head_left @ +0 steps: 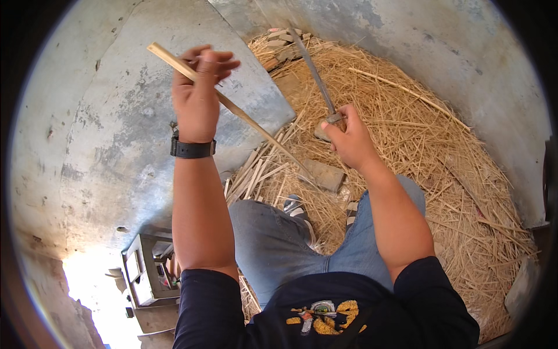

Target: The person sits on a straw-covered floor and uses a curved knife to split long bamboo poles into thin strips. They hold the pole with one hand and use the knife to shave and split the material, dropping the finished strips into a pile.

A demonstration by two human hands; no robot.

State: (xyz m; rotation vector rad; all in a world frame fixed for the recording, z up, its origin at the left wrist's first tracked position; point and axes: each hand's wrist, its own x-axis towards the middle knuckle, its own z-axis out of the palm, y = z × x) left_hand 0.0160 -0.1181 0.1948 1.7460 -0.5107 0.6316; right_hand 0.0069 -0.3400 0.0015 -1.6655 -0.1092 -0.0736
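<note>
My left hand (200, 96), raised at the left, holds a long pale bamboo strip (256, 125) across the palm. The strip slants from the upper left down toward my feet, and its lower end lies near a brick (325, 175). The fingers of this hand are somewhat smeared by motion. In my right hand (353, 138) is a long, narrow-bladed knife (313, 67), its blade pointing away from me toward the wall. My fingers close around its handle, which is mostly hidden. The strip and the blade are apart.
Straw-like shavings (401, 116) cover the floor. Split strips (253, 174) lie in a heap left of the brick. Several bricks (282, 39) are stacked at the far wall. A small wooden cabinet (148, 270) stands at the lower left. Worn plaster walls (116, 116) enclose the space.
</note>
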